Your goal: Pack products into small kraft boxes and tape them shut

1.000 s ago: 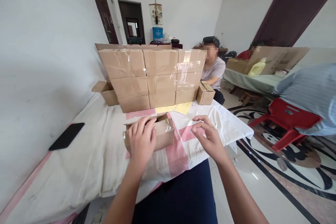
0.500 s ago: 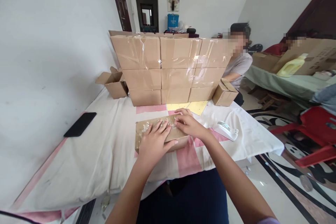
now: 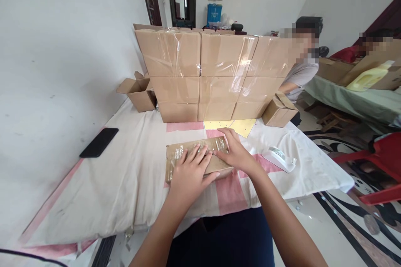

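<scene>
A small cardboard box (image 3: 216, 164) lies in front of me on the cloth-covered table, with shiny, wrinkled clear tape over its top. My left hand (image 3: 189, 176) rests flat on the top, fingers spread, thumb over the near edge. At the box's right end is my right hand (image 3: 237, 155), its thumb on the top and its fingers reaching past the far right corner, gripping that end. To the right stands a white tape dispenser (image 3: 280, 160), which neither hand touches.
A wall of taped cardboard boxes (image 3: 222, 77) stands behind, an open box (image 3: 140, 96) at its left and a smaller box (image 3: 280, 110) at its right. A black phone (image 3: 99, 142) lies left. Beyond sits a person (image 3: 301, 77); a red chair (image 3: 384, 162) is at right.
My right hand has shifted from the box's top to its right end, and its fingers have opened out. My left hand stays flat on the top. The view has turned slightly.
</scene>
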`<state>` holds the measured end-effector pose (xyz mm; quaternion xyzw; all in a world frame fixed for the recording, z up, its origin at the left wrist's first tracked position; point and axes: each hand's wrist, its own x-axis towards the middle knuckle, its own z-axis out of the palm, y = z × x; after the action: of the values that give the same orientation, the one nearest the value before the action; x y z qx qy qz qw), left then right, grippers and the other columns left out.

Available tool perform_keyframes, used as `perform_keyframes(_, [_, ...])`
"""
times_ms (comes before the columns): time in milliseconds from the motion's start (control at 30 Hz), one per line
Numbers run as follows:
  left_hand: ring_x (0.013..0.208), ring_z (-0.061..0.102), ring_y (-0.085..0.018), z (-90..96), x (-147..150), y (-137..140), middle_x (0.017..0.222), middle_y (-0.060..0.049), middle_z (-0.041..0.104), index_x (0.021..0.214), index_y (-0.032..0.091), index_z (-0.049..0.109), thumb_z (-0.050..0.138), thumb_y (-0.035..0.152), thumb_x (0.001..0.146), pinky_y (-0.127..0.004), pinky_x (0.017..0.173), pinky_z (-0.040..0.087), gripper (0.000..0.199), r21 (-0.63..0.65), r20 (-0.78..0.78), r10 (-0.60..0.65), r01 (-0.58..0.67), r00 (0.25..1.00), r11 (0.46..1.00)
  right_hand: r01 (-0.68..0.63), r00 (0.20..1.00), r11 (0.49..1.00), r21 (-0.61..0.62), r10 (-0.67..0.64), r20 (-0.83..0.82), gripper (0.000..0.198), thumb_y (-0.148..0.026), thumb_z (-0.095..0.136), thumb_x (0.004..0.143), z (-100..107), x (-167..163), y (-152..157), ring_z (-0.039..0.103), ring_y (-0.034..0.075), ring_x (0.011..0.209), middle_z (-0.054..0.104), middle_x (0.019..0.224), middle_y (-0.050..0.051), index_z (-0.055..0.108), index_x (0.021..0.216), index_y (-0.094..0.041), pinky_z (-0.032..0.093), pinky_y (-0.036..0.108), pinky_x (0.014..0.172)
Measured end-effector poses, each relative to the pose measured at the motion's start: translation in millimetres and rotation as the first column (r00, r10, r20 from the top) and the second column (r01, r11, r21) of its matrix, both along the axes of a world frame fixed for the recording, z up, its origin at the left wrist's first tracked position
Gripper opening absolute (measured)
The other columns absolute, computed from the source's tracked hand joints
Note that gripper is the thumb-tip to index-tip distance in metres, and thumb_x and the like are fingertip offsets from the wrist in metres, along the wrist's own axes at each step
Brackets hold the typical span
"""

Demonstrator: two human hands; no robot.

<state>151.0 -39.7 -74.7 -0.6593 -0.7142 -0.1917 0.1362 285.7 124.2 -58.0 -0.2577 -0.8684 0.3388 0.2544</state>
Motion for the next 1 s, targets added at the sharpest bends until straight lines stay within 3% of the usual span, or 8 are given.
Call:
perform_keyframes(200, [0.139,0.048,-0.031,9.0,3.0,1.3,0.149,-0.002,0.055,0.145,0.029,0.052,0.061,0.048,0.094,-0.054,0.114,0.039,0.055,-0.021,0.04,0.004,-0.004,0.999,1.0,0.047,0.986,0.831,-0.555,-0.128,-0.108,0.045,-0.033,0.062,0.079,-10.3,-7.9,-1.5,0.059,0.024,0.11,0.062,0.114,0.004,0.055,0.121,-0.023,0.046,0.042,0.1])
perform_keyframes(333, [0.129,0.051,-0.035,20.6,10.9,7.4,0.144,-0.006,0.057,0.139,0.033,0.057,0.071,0.04,0.086,-0.059,0.106,0.043,0.055,-0.087,0.042,0.035,-0.031,0.999,0.996,0.024,0.942,0.781,-0.624,-0.226,-0.247,0.038,-0.028,0.058,0.074,-18.6,-13.1,-6.1,0.059,0.025,0.111,0.066,0.112,0.003,0.06,0.112,-0.023,0.045,0.04,0.102])
perform_keyframes(433, [0.129,0.048,-0.038,21.3,14.1,7.7,0.142,-0.008,0.056,0.137,0.033,0.059,0.074,0.037,0.084,-0.062,0.105,0.041,0.055,-0.097,0.027,0.031,-0.029,0.999,0.995,-0.062,0.918,0.771,-0.634,-0.205,-0.339,0.05,-0.037,0.055,0.085,-29.0,1.8,-14.0,0.049,0.027,0.134,0.056,0.142,0.004,0.055,0.134,-0.026,0.035,0.043,0.115])
perform_keyframes(533, [0.132,0.047,-0.037,17.5,9.0,-1.8,0.144,-0.006,0.054,0.133,0.035,0.061,0.077,0.037,0.083,-0.061,0.108,0.039,0.053,-0.097,0.03,-0.067,0.069,0.997,0.993,-0.189,0.946,0.793,-0.579,-0.011,-0.324,0.075,-0.057,0.055,0.092,-43.4,35.9,-29.9,0.022,0.025,0.154,0.027,0.166,0.003,0.028,0.158,-0.034,0.024,0.046,0.123])
perform_keyframes(633, [0.133,0.046,-0.033,17.5,2.2,-16.4,0.147,-0.002,0.053,0.131,0.037,0.062,0.078,0.04,0.083,-0.056,0.111,0.038,0.051,-0.12,0.031,-0.21,0.212,0.977,0.97,-0.185,0.975,0.899,-0.398,0.117,-0.188,0.116,-0.063,0.074,0.077,-59.7,69.6,-52.7,0.008,0.031,0.157,0.012,0.17,0.009,0.005,0.163,-0.031,0.021,0.052,0.124])
perform_keyframes(800, [0.134,0.046,-0.03,26.6,14.2,-32.3,0.144,0.0,0.056,0.119,0.035,0.066,0.073,0.046,0.087,-0.056,0.121,0.017,0.034,0.021,-0.036,-0.383,0.384,0.923,0.923,0.03,0.967,0.996,-0.086,-0.05,-0.248,0.123,-0.046,0.083,0.066,-73.5,103.9,-84.3,0.041,0.038,0.141,0.03,0.157,0.017,0.009,0.161,-0.026,0.044,0.052,0.109])
perform_keyframes(900, [0.128,0.049,-0.031,23.3,21.2,-36.4,0.132,-0.004,0.062,0.108,0.032,0.069,0.073,0.036,0.088,-0.061,0.12,0.017,0.021,0.364,-0.027,-0.28,0.27,0.96,0.891,0.263,0.894,0.965,0.016,-0.237,-0.38,0.1,-0.056,0.072,0.074,-61.1,138.8,-84.0,0.043,0.042,0.138,0.036,0.153,0.016,0.025,0.157,-0.026,0.045,0.057,0.107])
perform_keyframes(1000, [0.117,0.055,-0.03,6.1,10.5,-38.1,0.117,-0.007,0.065,0.106,0.03,0.067,0.071,0.019,0.084,-0.057,0.112,0.032,0.024,0.518,0.037,-0.151,0.11,0.988,0.848,0.63,0.719,0.77,0.099,-0.53,-0.449,0.096,-0.069,0.064,0.076,-34.1,187.8,-65.8,0.039,0.046,0.14,0.036,0.154,0.016,0.028,0.155,-0.027,0.035,0.068,0.113])
